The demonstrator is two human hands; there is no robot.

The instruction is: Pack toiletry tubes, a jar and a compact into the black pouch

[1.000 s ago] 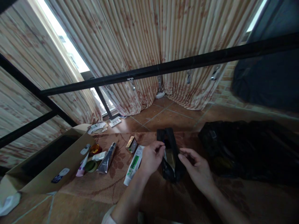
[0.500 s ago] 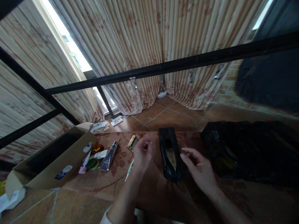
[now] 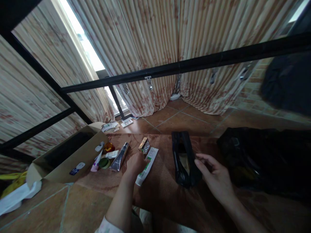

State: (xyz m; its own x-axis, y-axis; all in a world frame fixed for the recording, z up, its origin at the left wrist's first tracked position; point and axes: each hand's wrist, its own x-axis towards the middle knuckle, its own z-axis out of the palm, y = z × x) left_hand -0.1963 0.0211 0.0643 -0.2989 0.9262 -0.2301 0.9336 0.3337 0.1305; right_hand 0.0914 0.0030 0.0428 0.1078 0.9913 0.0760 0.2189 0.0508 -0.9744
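Observation:
An open black pouch (image 3: pixel 179 168) lies on the reddish-brown patterned cloth, its pale inside showing through the long opening. The thumb and bent fingers of my right hand (image 3: pixel 216 173) pinch its right edge. Left of the pouch, my left hand (image 3: pixel 134 165) reaches down beside a flat white-and-green tube (image 3: pixel 148 166) and just below a small gold box (image 3: pixel 145 145). My left fingertips are dark and blurred, so whether they grip anything is not visible. A grey metallic tube (image 3: pixel 119 157) lies left of that hand.
Small items stand by the open cardboard box (image 3: pixel 91 158): a green-lidded jar (image 3: pixel 104 163), an amber jar (image 3: pixel 109 147) and a pink-white tube (image 3: pixel 96 162). A large black bag (image 3: pixel 267 155) lies at right. A dark metal rail (image 3: pixel 165 69) crosses before the curtains.
My left hand has moved left and down, from near the pouch to the white-and-green tube, which now shows more fully. My right hand stays at the pouch's edge. The view has shifted slightly.

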